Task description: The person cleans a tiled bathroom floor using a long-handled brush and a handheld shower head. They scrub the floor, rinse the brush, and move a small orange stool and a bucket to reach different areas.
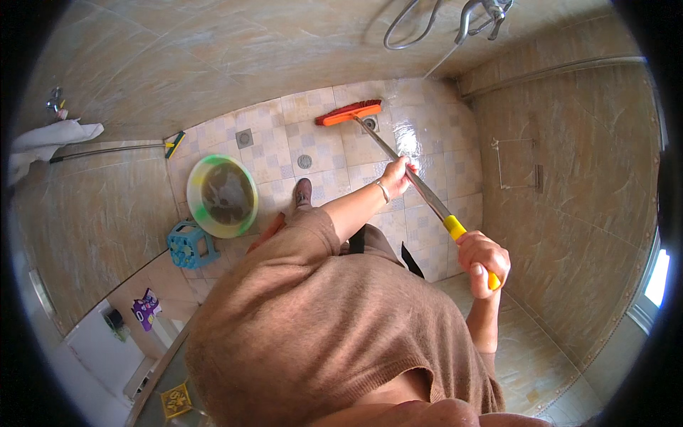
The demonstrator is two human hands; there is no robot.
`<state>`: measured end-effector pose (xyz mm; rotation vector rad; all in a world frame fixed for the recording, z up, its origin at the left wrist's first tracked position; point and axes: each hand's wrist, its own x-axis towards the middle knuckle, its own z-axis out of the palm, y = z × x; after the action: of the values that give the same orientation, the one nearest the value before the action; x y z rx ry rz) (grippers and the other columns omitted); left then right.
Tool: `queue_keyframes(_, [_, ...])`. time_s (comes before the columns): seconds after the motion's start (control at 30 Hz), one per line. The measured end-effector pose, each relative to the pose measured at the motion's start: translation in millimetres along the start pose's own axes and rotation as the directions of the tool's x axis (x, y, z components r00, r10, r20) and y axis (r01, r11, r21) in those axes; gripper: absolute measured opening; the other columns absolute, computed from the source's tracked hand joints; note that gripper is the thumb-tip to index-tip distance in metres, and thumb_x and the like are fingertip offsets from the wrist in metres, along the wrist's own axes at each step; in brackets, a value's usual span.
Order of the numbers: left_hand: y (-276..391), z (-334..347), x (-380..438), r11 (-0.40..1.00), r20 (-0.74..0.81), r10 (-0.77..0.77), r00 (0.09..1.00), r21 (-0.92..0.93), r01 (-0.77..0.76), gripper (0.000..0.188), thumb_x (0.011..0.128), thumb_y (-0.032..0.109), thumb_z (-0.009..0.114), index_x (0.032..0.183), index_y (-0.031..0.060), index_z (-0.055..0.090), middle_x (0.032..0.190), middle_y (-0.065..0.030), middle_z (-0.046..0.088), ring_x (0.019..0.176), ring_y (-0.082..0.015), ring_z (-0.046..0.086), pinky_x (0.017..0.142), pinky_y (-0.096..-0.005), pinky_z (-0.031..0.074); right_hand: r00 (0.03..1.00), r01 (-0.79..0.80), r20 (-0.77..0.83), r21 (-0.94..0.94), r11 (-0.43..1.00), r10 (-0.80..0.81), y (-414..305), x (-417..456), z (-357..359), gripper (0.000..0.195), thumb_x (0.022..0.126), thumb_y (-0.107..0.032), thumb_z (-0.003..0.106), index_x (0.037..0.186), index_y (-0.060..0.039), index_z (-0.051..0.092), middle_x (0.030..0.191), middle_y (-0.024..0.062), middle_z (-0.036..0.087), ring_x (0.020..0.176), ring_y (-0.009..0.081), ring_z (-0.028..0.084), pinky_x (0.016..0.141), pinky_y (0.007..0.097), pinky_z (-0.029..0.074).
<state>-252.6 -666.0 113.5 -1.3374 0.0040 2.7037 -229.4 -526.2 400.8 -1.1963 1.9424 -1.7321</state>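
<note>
My left hand, with a bracelet at its wrist, is closed around the middle of a metal broom pole. My right hand grips the yellow handle end of the same pole. At the far end, an orange broom head with red bristles lies on the tiled floor near the back wall. It sits just beside a square floor drain. Wet, shining tiles lie to the right of the pole.
A green and white tub of murky water stands left, near my shoe. A blue plastic stool is beside it. A small long-handled brush leans at the left wall. A metal shower mixer is mounted on the back wall.
</note>
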Motion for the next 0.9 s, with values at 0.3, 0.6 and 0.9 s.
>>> queue_keyframes(0.3, [64, -20, -76, 0.966, -0.058, 0.198, 0.979, -0.159, -0.205, 0.009, 0.075, 0.004, 0.048, 0.068, 0.0010, 0.044, 0.059, -0.0102, 0.046, 0.055, -0.0221, 0.049, 0.056, -0.0336, 0.047, 0.999, -0.021, -0.034, 0.232, 0.972, 0.030, -9, 3, 10, 0.013, 0.073, -0.017, 0.058, 0.069, -0.0078, 0.049, 0.061, 0.0051, 0.057, 0.059, 0.0198, 0.057, 0.072, 0.0396, 0.045])
queue_keyframes(0.6, [164, -146, -27, 0.936, -0.238, 0.282, 0.929, -0.143, -0.321, 0.017, 0.077, 0.003, 0.050, 0.063, 0.0076, 0.039, 0.059, -0.0031, 0.041, 0.052, -0.0157, 0.043, 0.048, -0.0255, 0.043, 0.989, -0.106, -0.033, 0.500, 0.859, 0.141, 79, 42, 110, 0.016, 0.081, -0.008, 0.054, 0.070, -0.0047, 0.043, 0.062, 0.0053, 0.051, 0.058, 0.0172, 0.050, 0.071, 0.0375, 0.044])
queue_keyframes(0.9, [68, -49, -7, 0.963, 0.004, -0.011, 1.000, -0.271, 0.012, 0.011, 0.075, 0.005, 0.050, 0.066, 0.0056, 0.044, 0.060, -0.0063, 0.049, 0.056, -0.0184, 0.051, 0.052, -0.0271, 0.046, 0.995, -0.100, 0.023, 0.314, 0.944, 0.098, 25, 81, 30, 0.013, 0.073, -0.009, 0.052, 0.063, -0.0046, 0.045, 0.055, 0.0035, 0.048, 0.050, 0.0148, 0.046, 0.058, 0.0341, 0.043])
